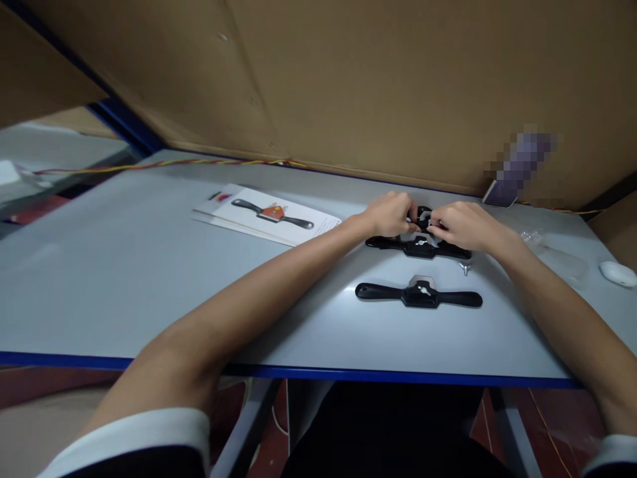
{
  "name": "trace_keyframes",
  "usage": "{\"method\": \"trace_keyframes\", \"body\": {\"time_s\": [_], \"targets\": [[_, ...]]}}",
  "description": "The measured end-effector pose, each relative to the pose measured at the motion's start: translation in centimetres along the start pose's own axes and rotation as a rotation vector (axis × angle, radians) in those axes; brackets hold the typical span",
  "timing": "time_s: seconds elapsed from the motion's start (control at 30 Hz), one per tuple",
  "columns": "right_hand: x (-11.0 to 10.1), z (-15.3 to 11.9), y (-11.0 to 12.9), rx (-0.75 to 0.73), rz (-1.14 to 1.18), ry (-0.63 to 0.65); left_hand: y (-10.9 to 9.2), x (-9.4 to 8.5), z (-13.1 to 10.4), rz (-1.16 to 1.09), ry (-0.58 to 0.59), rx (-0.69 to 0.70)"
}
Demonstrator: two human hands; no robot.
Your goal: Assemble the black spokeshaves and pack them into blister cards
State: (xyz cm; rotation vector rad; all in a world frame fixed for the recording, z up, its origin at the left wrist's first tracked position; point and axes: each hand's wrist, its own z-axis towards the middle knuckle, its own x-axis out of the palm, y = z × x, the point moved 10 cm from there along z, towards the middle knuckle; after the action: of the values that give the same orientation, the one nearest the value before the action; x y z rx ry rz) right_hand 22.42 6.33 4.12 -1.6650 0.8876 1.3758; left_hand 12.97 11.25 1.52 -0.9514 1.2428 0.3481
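Both of my hands are at the back right of the table, fingers bent around a black spokeshave [424, 216] with a metal blade. My left hand [391, 214] grips its left side, and my right hand [464, 224] closes at its right side near the middle. The fingers hide most of its handles. Just in front lies a second black spokeshave [419, 249], partly under my hands. Nearer to me rests a third spokeshave [423, 294], its grey blade pointing away. A small silver wing screw [465, 268] sits between these two, toward the right.
White printed cards [271, 216] picturing a spokeshave lie left of my hands. Clear plastic packaging [560, 257] and a white computer mouse [618, 273] are at the right. A partly pixelated phone [502, 192] leans on the cardboard wall [373, 86]. Twisted wires [213, 161] run along the back.
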Motion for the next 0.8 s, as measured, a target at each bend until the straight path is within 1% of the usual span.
{"method": "trace_keyframes", "body": {"time_s": [0.07,0.13,0.2,0.3,0.4,0.47,0.57,0.7,0.8], "targets": [[-0.9,0.1,-0.2,0.038,-0.04,-0.09,0.0,0.1,0.1,-0.013,0.008,0.017],[-1.4,0.1,-0.3,0.06,-0.041,-0.138,0.0,0.2,0.1,-0.029,0.015,0.029],[-1.2,0.3,-0.3,0.063,-0.013,-0.116,0.0,0.2,0.1,-0.036,0.009,0.03],[-0.4,0.6,-0.6,0.089,0.069,-0.034,0.1,0.2,0.1,-0.032,0.0,0.014],[0.2,0.8,-0.9,0.115,0.111,0.021,0.1,0.2,0.0,-0.025,0.0,-0.008],[0.2,0.7,-0.9,0.094,0.088,0.023,0.2,0.1,-0.1,-0.022,0.002,-0.02],[-0.1,0.4,-0.6,0.015,0.058,-0.008,0.4,-0.1,-0.1,-0.013,0.005,-0.015],[-0.2,0.2,-0.2,-0.077,0.101,-0.004,0.8,-0.2,0.0,-0.012,0.033,0.026],[-0.4,0.5,0.4,-0.122,0.055,-0.027,1.1,-0.2,0.1,-0.015,0.046,0.052]]}}
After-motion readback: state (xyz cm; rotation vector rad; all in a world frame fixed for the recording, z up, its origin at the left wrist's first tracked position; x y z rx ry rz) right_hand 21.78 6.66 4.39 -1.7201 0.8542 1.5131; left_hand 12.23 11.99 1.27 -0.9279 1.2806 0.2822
